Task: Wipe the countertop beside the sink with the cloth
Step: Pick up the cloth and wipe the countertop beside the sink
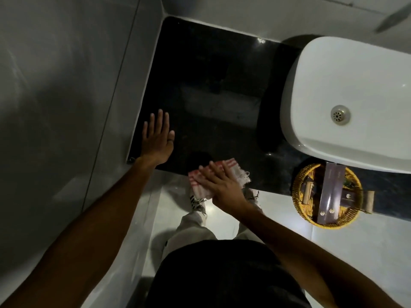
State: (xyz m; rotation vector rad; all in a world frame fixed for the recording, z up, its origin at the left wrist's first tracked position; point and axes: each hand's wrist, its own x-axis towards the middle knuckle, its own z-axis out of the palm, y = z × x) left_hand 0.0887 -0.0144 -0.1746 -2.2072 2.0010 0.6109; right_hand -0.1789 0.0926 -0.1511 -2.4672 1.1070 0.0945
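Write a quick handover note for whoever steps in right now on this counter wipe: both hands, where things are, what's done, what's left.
Left hand: flat and open on the black countertop, near its left edge, holding nothing.
Right hand: pressed flat on the red-and-white cloth at the counter's front edge.
White sink sits to the right; wicker basket at front right.
Done: cannot tell how much is wiped.
Left: probably sweep the cloth across the rest of the dark surface toward the back wall and sink.

Black polished countertop point(211, 74) w/ white vessel sink point(355, 85) at right. Wicker basket point(299, 192) at front edge nr sink. Red-white cloth point(200, 183) on front edge, left hand point(158, 138) flat on left side.
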